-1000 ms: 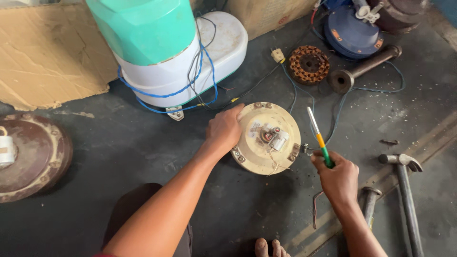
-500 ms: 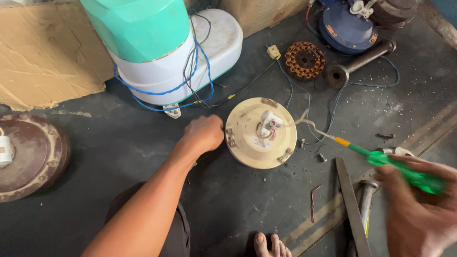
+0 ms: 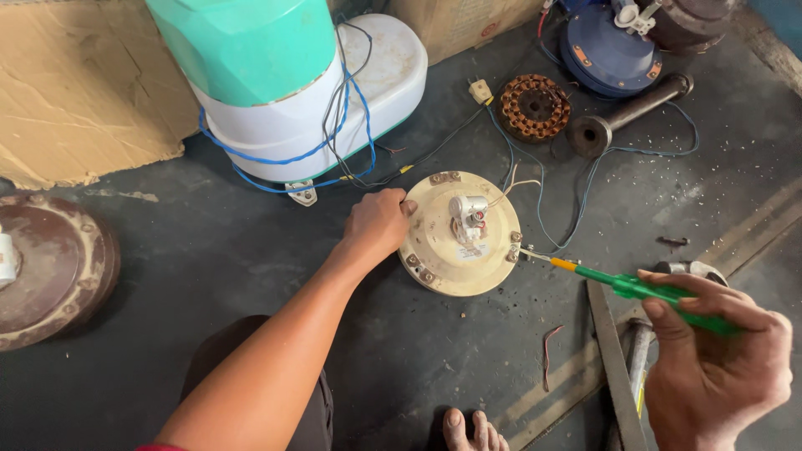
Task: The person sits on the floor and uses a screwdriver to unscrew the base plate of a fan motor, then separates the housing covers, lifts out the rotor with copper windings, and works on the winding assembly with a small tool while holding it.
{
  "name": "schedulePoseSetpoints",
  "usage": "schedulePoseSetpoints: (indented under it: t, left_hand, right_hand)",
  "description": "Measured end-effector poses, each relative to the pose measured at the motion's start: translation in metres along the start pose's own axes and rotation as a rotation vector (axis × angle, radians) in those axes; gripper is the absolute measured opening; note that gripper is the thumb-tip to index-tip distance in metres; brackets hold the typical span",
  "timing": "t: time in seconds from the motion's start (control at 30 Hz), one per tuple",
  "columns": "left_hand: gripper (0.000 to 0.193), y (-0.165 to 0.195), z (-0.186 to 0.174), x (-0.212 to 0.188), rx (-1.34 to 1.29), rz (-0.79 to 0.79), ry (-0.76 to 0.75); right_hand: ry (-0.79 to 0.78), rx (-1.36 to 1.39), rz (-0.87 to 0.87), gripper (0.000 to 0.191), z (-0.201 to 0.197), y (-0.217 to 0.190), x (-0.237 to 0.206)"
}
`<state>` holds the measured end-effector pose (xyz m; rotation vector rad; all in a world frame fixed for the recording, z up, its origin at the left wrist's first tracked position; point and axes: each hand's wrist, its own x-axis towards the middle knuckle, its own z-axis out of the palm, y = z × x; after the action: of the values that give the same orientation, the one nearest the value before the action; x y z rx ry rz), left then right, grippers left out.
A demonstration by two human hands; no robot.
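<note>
- Floor: dark, gritty.
- Motor: cream disc lying flat on floor, mid-frame.
- Left hand: fingers curled on motor's left rim.
- Right hand: fingers gripping screwdriver, green handle; tip just beside motor's right edge.
- Stator: well behind motor.

The left hand grips the cream ceiling-fan motor housing at its rim; the right hand points a green screwdriver at its edge.
</note>
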<state>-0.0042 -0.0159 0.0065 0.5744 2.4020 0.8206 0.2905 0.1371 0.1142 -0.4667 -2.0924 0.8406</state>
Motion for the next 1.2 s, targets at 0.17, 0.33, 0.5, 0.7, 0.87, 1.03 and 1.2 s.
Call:
schedulePoseSetpoints:
  t: [0.17, 0.33, 0.5, 0.7, 0.87, 1.03, 1.2]
  left_hand:
    - [0.03, 0.001, -0.001, 0.001, -0.014, -0.018, -0.015]
    - [0.031, 0.002, -0.002, 0.0, -0.02, -0.012, -0.007]
    - [0.032, 0.001, 0.001, 0.001, -0.024, 0.007, -0.002]
    - [0.032, 0.001, 0.003, 0.003, -0.017, 0.0, 0.003]
    - [0.032, 0.001, 0.003, 0.004, -0.023, -0.023, -0.015]
    - [0.035, -0.001, 0.005, 0.005, -0.024, -0.028, -0.028]
    - [0.035, -0.003, 0.006, 0.006, -0.022, 0.018, -0.014]
  right_hand:
    - [-0.083, -0.093, -0.038, 0.026, 0.008, -0.008, 0.01]
    - [-0.141, -0.14, -0.032, 0.019, 0.013, -0.022, 0.02]
    - [-0.321, -0.169, -0.043, 0.016, 0.013, -0.03, 0.045]
    - [-0.291, 0.02, 0.2, 0.019, 0.02, -0.03, 0.072]
    - [-0.261, -0.089, 0.276, 0.021, 0.027, -0.04, 0.081]
    - [-0.191, -0.323, 0.296, 0.019, 0.035, -0.05, 0.069]
    - [-0.194, -0.173, 0.294, 0.017, 0.035, -0.05, 0.06]
